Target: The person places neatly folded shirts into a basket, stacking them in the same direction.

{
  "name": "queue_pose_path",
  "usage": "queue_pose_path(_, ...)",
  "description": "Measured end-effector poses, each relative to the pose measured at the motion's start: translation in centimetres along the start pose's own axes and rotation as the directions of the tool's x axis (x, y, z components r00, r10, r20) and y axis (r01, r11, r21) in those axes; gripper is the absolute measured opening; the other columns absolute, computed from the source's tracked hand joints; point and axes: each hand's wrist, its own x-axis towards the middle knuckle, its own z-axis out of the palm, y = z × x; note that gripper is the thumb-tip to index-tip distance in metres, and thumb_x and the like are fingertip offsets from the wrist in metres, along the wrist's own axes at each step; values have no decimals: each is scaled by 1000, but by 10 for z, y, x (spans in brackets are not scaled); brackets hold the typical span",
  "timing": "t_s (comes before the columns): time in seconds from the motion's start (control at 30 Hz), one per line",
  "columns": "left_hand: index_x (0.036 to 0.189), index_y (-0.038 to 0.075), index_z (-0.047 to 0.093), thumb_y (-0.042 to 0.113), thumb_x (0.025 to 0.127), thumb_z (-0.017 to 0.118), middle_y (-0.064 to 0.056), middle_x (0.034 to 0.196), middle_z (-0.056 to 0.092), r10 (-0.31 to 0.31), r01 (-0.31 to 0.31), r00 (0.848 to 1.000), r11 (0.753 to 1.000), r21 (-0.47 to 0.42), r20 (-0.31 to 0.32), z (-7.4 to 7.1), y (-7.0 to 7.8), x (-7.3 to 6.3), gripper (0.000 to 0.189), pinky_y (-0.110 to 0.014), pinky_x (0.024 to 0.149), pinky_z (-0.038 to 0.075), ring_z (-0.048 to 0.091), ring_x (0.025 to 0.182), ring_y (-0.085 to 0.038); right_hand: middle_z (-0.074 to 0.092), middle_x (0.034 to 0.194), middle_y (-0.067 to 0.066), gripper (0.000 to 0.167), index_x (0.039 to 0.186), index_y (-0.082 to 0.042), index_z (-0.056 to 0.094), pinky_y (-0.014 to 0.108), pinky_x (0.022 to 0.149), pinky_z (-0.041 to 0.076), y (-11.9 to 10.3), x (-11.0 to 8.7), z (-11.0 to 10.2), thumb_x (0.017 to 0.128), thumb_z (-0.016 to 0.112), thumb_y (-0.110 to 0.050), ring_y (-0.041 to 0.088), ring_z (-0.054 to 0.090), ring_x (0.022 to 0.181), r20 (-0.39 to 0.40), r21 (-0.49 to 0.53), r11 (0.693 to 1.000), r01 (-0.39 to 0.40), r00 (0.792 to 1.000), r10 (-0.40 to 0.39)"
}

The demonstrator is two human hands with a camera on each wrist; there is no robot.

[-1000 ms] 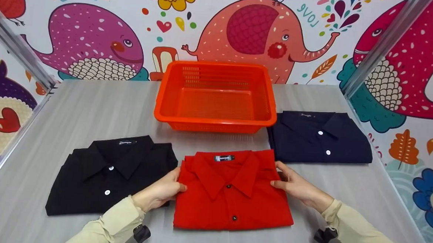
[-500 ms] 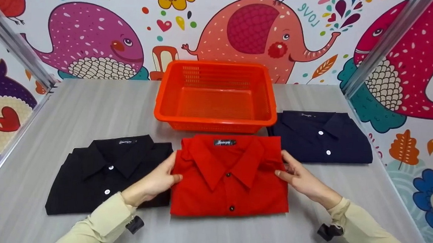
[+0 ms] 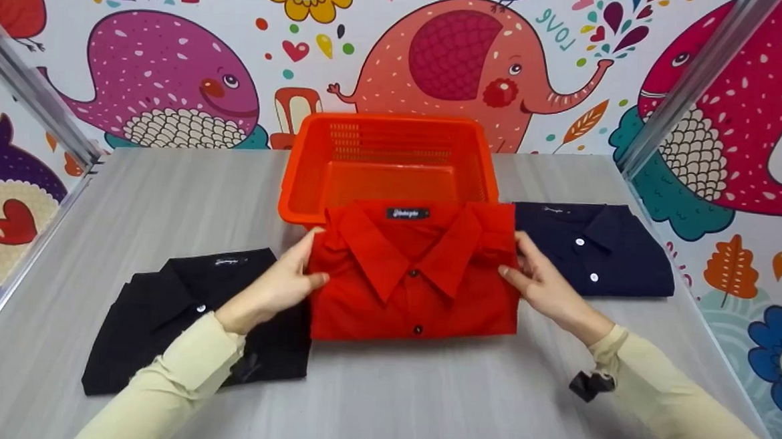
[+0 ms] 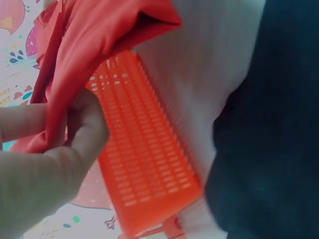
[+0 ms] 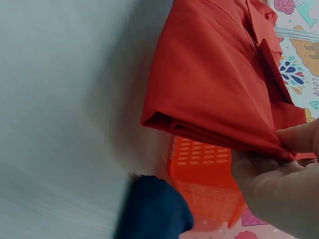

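A folded red shirt (image 3: 373, 299) with a collar and dark buttons hangs between both hands, raised off the table. My left hand (image 3: 277, 284) pinches its left side, thumb on top and fingers underneath. On the opposite side my right hand (image 3: 551, 288) grips the shirt the same way. In the wrist views the fingers curl beneath the fabric layers. The shirt's collar end overlaps the front rim of an orange plastic basket (image 3: 393, 179) in the head view, hiding part of it. The visible inside of the basket holds nothing.
A folded black shirt (image 3: 138, 327) lies at the left, partly covered by the left arm. A folded navy shirt (image 3: 616, 258) lies at the right beside the basket. Patterned wall panels (image 3: 184, 75) stand behind and beside the table (image 3: 421, 408).
Both hands have lifted the red shirt from the table and carried it forward toward the basket. Its collar end now overlaps the basket's front. The black and navy shirts have stayed put.
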Motion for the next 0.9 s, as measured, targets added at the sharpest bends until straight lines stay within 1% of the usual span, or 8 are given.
queue_pose_path(0.13,152,-5,10,-14,89,47,-19,158,4,7,-6,1000,998,59,-18,-9,9,11,73,-44,115,5,3,145,-30,59,113,24,40,130,1,36,36,72,55,-12,11,-4,93,44,13,24,65,93,-14,-2,1000,20,1000,-20)
queue_pose_path(0.23,151,-3,16,-15,88,46,-19,157,13,53,-50,998,995,85,-35,-15,16,20,70,-45,115,8,9,144,-30,58,115,25,41,132,2,36,35,74,55,-20,20,-8,93,44,13,24,64,94,-36,-38,999,37,999,-38)
queue_pose_path(0.3,150,-1,22,-16,88,46,-19,154,25,91,-86,995,990,111,-45,-19,21,27,68,-45,115,13,18,142,-30,58,118,23,43,135,1,36,32,75,54,-26,26,-11,93,44,12,23,63,96,-55,-75,997,32,998,-36)
queue_pose_path(0.37,147,0,28,-16,87,48,-19,148,36,141,-130,988,978,166,-57,-23,27,34,65,-45,113,19,30,137,-30,57,120,22,45,136,1,36,30,77,53,-32,32,-14,94,45,11,23,62,98,-75,-108,994,30,996,-38)
queue_pose_path(0.47,145,-1,32,-14,87,51,-21,143,43,205,-183,977,945,271,-55,-31,38,45,62,-46,111,25,39,131,-32,58,121,21,45,137,0,36,28,77,52,-41,42,-19,94,44,11,23,61,98,-91,-156,986,52,994,-66)
queue_pose_path(0.57,145,-1,32,-12,88,52,-21,143,43,224,-199,974,921,336,-36,-40,50,56,62,-47,109,28,42,126,-33,59,121,21,44,137,0,35,27,76,52,-49,52,-25,95,42,10,24,62,97,-97,-190,978,82,990,-102)
queue_pose_path(0.7,147,4,31,-10,90,52,-17,143,41,201,-183,979,918,351,-17,-50,65,71,62,-47,109,28,40,125,-31,59,120,22,43,138,-1,33,27,74,52,-60,65,-31,97,41,8,23,62,94,-115,-208,972,109,984,-135)
queue_pose_path(0.9,144,7,34,-11,89,52,-14,136,45,242,-227,970,936,271,-24,-65,72,88,60,-44,109,28,39,127,-27,59,117,21,42,139,-1,34,24,74,51,-78,83,-38,98,42,5,22,61,94,-155,-278,951,135,971,-183)
